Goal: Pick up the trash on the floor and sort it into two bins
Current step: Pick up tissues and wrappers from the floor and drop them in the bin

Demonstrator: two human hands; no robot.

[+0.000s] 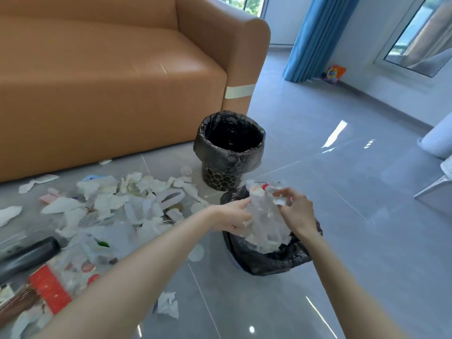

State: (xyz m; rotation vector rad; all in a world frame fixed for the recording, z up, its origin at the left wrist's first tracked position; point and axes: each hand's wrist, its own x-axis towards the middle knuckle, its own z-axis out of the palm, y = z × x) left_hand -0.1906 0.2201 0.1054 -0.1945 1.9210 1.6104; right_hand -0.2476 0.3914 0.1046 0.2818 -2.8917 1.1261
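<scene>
**Plastic held straight over the near bin, one hand on each side**

The clear plastic bag [265, 220] hangs between the two hands, directly above the mouth of the near bin [274, 263]. Its long axis runs roughly up and down, and its lower end is already inside the black liner. The left hand [231, 216] is on the bag's left edge with its fingers curled into the film. The right hand [297, 211] is at the upper right, its fingertips closed in a tight pinch on a crumpled white wad [280, 200] at the top of the bag. Both hands touch the load, so neither has to reach. My judgement is that the next move is simply a drop or a push downward.

The far bin [230, 143] stands beyond, just beside the corner of the sofa [110, 94] and well apart from the hands. It looks dark and empty inside.

The bag is thin, cloudy, wrinkled film and will likely spring back up if only released. The liners are glossy and creased, and the far bin's base shows a honeycomb pattern.

To the left lies the litter pile [137, 199] of torn white paper and tissue, soft and flat. A ribbed red piece [50, 287] and a black cylinder [29, 253] lie nearer the camera on the shiny grey floor [342, 216].
</scene>
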